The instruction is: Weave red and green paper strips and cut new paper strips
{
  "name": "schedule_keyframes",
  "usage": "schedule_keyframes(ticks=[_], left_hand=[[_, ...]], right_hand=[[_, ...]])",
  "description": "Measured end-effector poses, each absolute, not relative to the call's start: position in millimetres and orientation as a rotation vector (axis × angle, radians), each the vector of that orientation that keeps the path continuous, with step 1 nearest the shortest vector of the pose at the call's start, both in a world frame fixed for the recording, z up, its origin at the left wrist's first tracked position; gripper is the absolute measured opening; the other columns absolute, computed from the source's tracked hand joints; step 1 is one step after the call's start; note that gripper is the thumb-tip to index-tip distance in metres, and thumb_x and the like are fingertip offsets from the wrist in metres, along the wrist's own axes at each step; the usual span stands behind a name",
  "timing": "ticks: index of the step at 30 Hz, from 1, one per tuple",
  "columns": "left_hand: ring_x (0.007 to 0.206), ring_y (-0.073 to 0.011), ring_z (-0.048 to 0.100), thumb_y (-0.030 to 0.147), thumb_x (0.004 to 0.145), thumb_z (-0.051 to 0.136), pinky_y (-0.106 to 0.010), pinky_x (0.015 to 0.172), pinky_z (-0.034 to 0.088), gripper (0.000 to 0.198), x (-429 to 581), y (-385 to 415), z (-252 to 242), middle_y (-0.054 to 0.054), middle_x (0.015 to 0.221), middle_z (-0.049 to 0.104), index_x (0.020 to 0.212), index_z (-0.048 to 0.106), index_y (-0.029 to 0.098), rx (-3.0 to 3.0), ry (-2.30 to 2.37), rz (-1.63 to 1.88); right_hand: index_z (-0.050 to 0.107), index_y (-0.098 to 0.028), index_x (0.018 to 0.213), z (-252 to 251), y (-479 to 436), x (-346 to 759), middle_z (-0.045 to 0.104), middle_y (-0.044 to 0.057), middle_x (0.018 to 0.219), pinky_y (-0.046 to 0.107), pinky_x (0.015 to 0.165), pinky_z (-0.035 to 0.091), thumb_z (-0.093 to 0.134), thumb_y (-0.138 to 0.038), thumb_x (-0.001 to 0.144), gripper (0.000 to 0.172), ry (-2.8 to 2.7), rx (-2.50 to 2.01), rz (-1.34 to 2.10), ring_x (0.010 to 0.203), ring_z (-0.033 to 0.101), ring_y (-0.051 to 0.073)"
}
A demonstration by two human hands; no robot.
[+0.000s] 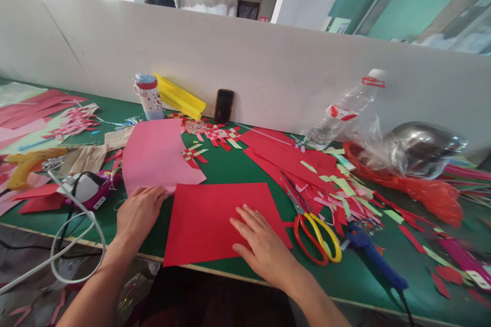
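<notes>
A sheet of red paper [207, 230] lies at the front edge of the green table, slightly overhanging it. My right hand [261, 245] rests flat on its right half, fingers stretched out. To the left, my left hand [140, 212] has its fingers bent together at the lower edge of a curling sheet of pink paper [155, 156], pinching it. The pink sheet's bottom right corner reaches the red sheet's top edge. Just right of the red sheet lie scissors [312, 230] with red and yellow handles, their blades pointing away from me.
Paper scraps [345, 189] cover the right side, near a blue glue gun [376, 255], a plastic bottle [341, 112] and a metal bowl [425, 143]. A phone [224, 106] and tumbler [149, 97] stand by the partition [249, 61]. A yellow glue gun [26, 166] and white cable [97, 232] lie left.
</notes>
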State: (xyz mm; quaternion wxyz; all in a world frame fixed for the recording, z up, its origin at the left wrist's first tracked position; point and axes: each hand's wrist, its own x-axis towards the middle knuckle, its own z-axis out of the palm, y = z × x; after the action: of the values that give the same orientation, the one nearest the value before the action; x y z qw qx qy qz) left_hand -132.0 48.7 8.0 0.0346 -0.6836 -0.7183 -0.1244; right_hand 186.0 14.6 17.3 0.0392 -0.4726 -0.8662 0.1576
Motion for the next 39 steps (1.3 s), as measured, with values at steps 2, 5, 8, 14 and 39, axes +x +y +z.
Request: schedule_keyframes(ticks=[2,5,8,14,39], left_hand=[[0.096,-0.0260,0.068,0.034,0.098,0.042,-0.030,0.070,0.045,0.031,-132,49,11,-0.006,0.098,0.076,0.098,0.071,0.024,-2.052,-2.247,-0.416],[0.090,-0.0248,0.069,0.038,0.097,0.042,-0.028,0.064,0.043,0.032,-136,52,19,-0.006,0.096,0.076,0.101,0.070,0.023,-1.944,-2.320,-0.490],[0.083,-0.0219,0.070,0.043,0.094,0.047,-0.027,0.062,0.043,0.030,-139,56,33,-0.003,0.091,0.076,0.101,0.069,0.025,-1.830,-2.411,-0.722],[0.076,-0.0184,0.070,0.043,0.089,0.055,-0.025,0.067,0.047,0.023,-123,52,53,0.001,0.084,0.075,0.094,0.070,0.026,-1.871,-2.326,-1.143],[0.084,-0.0150,0.068,0.023,0.100,0.046,-0.029,0.082,0.050,0.018,-68,-20,16,0.000,0.094,0.076,0.101,0.065,0.020,-2.667,-1.252,-1.104]], right_hand=[[0.052,-0.023,0.141,19,12,191,0.036,0.010,0.156,0.052,0.119,0.028,0.050,-0.040,0.095,0.049,-2.665,-1.431,0.502,0.147,0.026,0.028],[0.053,-0.023,0.140,21,8,197,0.037,0.009,0.156,0.052,0.119,0.028,0.051,-0.040,0.095,0.048,-2.672,-1.402,0.529,0.147,0.027,0.028],[0.055,-0.024,0.138,21,6,199,0.038,0.010,0.155,0.052,0.119,0.028,0.052,-0.039,0.094,0.047,-2.656,-1.386,0.536,0.146,0.028,0.028],[0.063,-0.023,0.129,20,3,201,0.050,0.010,0.147,0.051,0.117,0.032,0.051,-0.037,0.095,0.039,-2.529,-1.333,0.596,0.143,0.036,0.027],[0.057,-0.021,0.131,36,103,218,0.057,0.011,0.134,0.046,0.111,0.039,0.048,-0.031,0.095,0.039,-2.262,-1.581,0.226,0.130,0.046,0.027]])
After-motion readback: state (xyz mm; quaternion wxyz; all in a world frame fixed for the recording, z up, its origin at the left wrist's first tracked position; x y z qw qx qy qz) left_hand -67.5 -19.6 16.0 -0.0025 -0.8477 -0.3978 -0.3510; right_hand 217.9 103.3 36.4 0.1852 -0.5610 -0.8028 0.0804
